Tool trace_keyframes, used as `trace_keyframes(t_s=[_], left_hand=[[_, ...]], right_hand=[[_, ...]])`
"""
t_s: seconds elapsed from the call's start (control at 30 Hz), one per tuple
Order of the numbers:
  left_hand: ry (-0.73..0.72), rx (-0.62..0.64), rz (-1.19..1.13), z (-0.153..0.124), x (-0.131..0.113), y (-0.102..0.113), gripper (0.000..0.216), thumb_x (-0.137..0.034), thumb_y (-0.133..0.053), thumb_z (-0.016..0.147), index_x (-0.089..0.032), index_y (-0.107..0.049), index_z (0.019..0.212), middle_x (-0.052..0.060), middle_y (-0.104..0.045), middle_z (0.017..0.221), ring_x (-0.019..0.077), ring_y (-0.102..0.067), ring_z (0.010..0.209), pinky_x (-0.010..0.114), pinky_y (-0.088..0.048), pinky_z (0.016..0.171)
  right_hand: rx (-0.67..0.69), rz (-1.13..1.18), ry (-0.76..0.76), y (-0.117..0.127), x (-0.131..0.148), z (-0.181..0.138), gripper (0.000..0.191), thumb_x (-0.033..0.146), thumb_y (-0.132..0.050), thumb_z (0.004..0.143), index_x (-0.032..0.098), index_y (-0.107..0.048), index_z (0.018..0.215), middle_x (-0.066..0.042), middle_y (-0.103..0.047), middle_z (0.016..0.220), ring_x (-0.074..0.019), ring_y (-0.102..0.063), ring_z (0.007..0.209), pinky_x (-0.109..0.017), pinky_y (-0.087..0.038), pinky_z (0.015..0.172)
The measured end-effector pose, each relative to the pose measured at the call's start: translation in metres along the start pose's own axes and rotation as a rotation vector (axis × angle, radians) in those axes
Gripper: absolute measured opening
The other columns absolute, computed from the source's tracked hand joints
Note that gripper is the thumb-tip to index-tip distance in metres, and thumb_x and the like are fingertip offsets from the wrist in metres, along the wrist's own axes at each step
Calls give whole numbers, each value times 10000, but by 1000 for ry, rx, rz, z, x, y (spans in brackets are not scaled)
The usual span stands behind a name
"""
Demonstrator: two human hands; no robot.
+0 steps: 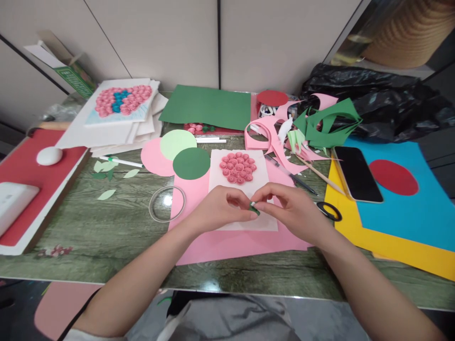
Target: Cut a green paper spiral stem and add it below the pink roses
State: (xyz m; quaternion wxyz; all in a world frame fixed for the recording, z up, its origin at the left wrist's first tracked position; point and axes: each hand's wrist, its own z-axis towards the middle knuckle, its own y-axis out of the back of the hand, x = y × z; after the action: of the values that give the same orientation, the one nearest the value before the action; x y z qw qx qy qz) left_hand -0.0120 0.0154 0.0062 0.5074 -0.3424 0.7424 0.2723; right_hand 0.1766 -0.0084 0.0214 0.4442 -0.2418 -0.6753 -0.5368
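Observation:
My left hand (220, 208) and my right hand (291, 208) meet over a white sheet (265, 166) that lies on a pink paper (227, 244). Between the fingertips of both hands is a small green paper piece (254, 209), pinched from both sides. Just beyond my fingers, on the white sheet, sits a cluster of pink rolled paper flowers (238, 167). Part of the green piece is hidden by my fingers.
Pink, light green and dark green paper circles (191, 162) lie left of the sheet, with a clear tape ring (167, 203) nearer. A phone (356, 173), scissors handle (329, 210), pens, green and pink scraps (327, 123) and blue and yellow sheets lie right. A finished flower card (121, 100) is at back left.

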Motion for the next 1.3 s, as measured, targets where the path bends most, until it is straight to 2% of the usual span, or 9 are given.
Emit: trace_keyframes(t_s=[0.17, 0.43, 1.07, 1.3], left_hand=[[-2, 9, -12, 0, 2, 0, 202, -322, -722, 650, -143, -642, 700, 12, -607, 694, 120, -520, 672, 256, -410, 644], [2, 3, -14, 0, 1, 0, 193, -321, -717, 644, -149, -633, 671, 7, -597, 673, 121, -518, 658, 256, -409, 634], [1, 9, -8, 2, 2, -1, 201, -317, -718, 656, -141, -622, 678, 3, -588, 678, 111, -499, 662, 246, -393, 632], [-2, 14, -24, 1, 3, -1, 207, -317, -719, 658, -136, -622, 680, 5, -589, 680, 110, -500, 660, 249, -396, 638]], right_hand=[[14, -7, 17, -1, 0, 0, 57, 209, -576, 817, 217, -633, 817, 4, -676, 788, -140, -600, 719, -255, -468, 652], [-35, -13, 60, -3, -3, 0, 29, 208, -579, 807, 211, -605, 793, -5, -644, 747, -148, -587, 692, -258, -455, 594], [5, -7, 39, -3, -4, -1, 122, 112, -524, 812, 217, -574, 775, 27, -625, 761, -126, -571, 716, -244, -432, 645], [-4, 11, 24, -3, -1, 0, 74, 151, -571, 816, 223, -583, 806, 41, -614, 767, -104, -552, 716, -219, -419, 667]])
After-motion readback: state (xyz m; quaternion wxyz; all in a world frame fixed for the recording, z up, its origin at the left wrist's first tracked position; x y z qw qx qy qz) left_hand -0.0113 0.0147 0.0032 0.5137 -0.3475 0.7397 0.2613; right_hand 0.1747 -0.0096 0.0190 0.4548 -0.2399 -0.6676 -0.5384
